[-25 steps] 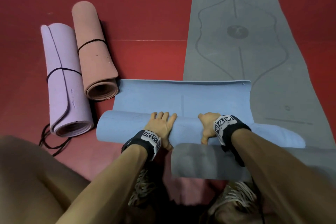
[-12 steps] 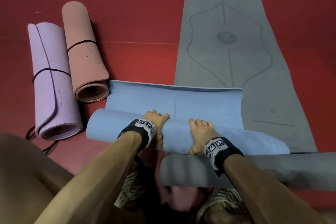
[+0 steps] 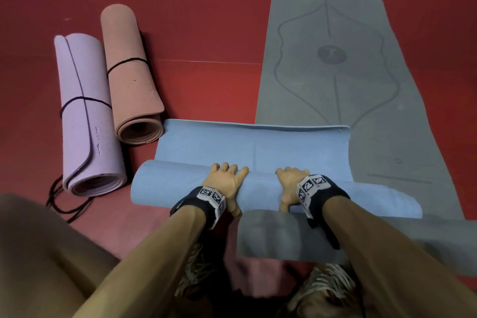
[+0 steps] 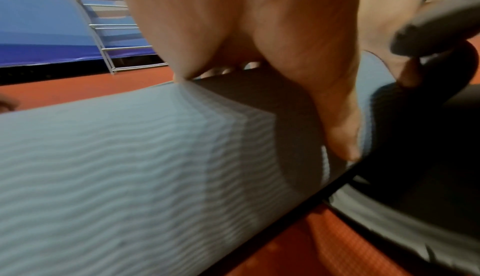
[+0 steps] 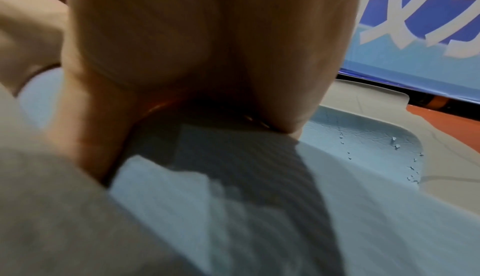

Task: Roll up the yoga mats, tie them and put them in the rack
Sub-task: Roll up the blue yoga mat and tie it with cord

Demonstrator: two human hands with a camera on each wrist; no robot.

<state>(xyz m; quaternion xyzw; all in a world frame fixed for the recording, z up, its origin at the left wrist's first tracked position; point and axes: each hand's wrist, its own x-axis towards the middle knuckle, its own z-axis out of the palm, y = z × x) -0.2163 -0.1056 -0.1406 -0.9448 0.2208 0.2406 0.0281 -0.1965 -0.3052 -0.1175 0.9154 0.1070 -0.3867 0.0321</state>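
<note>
A light blue yoga mat (image 3: 185, 186) lies crosswise before me, mostly rolled, with a short flat stretch (image 3: 258, 144) still beyond the roll. My left hand (image 3: 227, 181) grips the roll near its middle, fingers over the top and thumb (image 4: 342, 137) down the near side. My right hand (image 3: 290, 183) grips it the same way a little to the right. Both wrist views show my palms on the ribbed blue surface (image 5: 259, 208).
A grey mat (image 3: 335, 72) lies flat at the right, and a grey rolled part (image 3: 271, 237) crosses just below the blue roll. A tied lilac roll (image 3: 87, 121) and a tied pink roll (image 3: 129, 77) lie left, with loose black cord (image 3: 64, 204). The floor is red.
Both hands shifted their hold on the blue roll, the left fingers drawing back and then reaching forward over the top again. The roll has barely advanced.
</note>
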